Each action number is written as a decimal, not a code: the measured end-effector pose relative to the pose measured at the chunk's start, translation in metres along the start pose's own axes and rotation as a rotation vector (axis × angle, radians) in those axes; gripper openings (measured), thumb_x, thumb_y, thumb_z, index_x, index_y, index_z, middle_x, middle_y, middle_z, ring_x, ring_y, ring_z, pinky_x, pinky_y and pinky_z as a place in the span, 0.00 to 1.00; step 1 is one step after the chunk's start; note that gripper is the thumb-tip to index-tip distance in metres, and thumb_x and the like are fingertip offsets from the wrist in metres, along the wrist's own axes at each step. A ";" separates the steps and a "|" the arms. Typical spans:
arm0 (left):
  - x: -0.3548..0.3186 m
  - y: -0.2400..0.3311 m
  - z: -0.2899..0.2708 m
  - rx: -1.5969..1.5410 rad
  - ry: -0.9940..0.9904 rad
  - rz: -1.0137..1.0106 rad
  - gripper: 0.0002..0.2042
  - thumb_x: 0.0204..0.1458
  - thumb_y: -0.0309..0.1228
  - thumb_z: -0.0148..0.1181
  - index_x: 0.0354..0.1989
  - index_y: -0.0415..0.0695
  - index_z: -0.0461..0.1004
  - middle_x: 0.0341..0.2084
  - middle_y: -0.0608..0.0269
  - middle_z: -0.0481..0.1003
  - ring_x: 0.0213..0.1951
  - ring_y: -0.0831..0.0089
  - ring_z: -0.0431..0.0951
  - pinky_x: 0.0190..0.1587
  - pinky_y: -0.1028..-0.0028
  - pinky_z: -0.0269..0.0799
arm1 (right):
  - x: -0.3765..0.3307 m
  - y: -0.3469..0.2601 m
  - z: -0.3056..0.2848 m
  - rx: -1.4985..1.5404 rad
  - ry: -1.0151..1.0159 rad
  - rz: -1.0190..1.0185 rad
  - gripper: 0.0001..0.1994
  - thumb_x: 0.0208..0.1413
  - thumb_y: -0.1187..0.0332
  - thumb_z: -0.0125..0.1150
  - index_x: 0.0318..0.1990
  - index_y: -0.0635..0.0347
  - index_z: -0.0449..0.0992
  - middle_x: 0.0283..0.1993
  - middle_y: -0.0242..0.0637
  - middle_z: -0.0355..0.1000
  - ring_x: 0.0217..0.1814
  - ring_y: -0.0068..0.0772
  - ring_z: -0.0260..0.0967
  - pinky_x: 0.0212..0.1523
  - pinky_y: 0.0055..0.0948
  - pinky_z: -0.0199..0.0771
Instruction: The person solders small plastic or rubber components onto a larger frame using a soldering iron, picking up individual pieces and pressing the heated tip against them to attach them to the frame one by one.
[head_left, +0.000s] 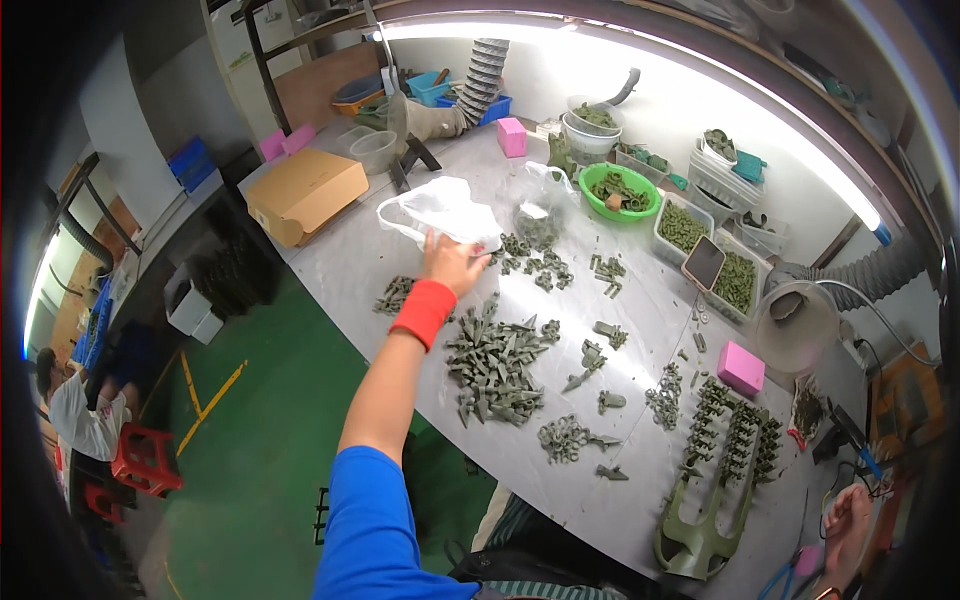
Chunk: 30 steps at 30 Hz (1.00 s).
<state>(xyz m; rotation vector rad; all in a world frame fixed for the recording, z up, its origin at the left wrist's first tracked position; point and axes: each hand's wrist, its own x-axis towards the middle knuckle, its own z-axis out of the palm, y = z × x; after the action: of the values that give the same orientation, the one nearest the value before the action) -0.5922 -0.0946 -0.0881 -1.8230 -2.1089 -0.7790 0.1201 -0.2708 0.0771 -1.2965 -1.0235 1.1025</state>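
My left hand [452, 262], with a red wristband [424, 312] on the wrist, reaches far across the grey table [350, 260]. Its fingers close on the near edge of a crumpled white plastic bag [440, 208]. Just right of that hand lie scattered grey-green plastic parts [535, 262], and a big pile of pointed grey-green parts [495, 365] sits nearer to me. My right hand [848, 520] rests at the table's lower right edge beside blue-handled pliers [785, 578]. Its fingers are curled and partly cut off by the rim.
A cardboard box [305, 190] sits at the far left. A green bowl [620, 192], white trays of green parts [683, 228] and pink blocks [741, 367] stand to the right. Rows of assembled olive pieces [735, 435] lie near me. Another person [80, 410] sits by a red stool [145, 460].
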 end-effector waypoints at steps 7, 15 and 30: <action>-0.011 0.018 0.024 0.306 -0.104 0.081 0.24 0.51 0.53 0.56 0.57 0.64 0.71 0.60 0.60 0.66 0.59 0.61 0.66 0.66 0.45 0.39 | -0.003 -0.006 0.048 -0.104 -0.183 0.017 0.11 0.65 0.61 0.50 0.33 0.56 0.63 0.26 0.29 0.60 0.21 0.17 0.58 0.20 0.18 0.59; -0.014 0.018 0.014 0.223 -0.203 -0.039 0.31 0.44 0.61 0.59 0.56 0.61 0.70 0.57 0.51 0.66 0.58 0.56 0.65 0.63 0.48 0.50 | 0.005 -0.004 0.069 -0.128 -0.268 0.059 0.11 0.64 0.62 0.52 0.35 0.58 0.64 0.26 0.31 0.63 0.19 0.18 0.58 0.18 0.19 0.61; -0.027 -0.024 0.047 0.114 -0.327 -0.081 0.31 0.46 0.56 0.61 0.51 0.42 0.73 0.52 0.42 0.69 0.48 0.50 0.74 0.53 0.61 0.67 | -0.015 -0.011 0.099 -0.106 -0.299 0.089 0.08 0.63 0.66 0.50 0.35 0.60 0.65 0.27 0.33 0.64 0.21 0.19 0.60 0.20 0.20 0.64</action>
<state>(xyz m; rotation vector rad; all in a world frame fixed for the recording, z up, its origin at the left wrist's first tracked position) -0.6027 -0.0932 -0.1465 -1.9209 -2.3827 -0.3859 0.0201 -0.2662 0.0917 -1.2954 -1.2687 1.3540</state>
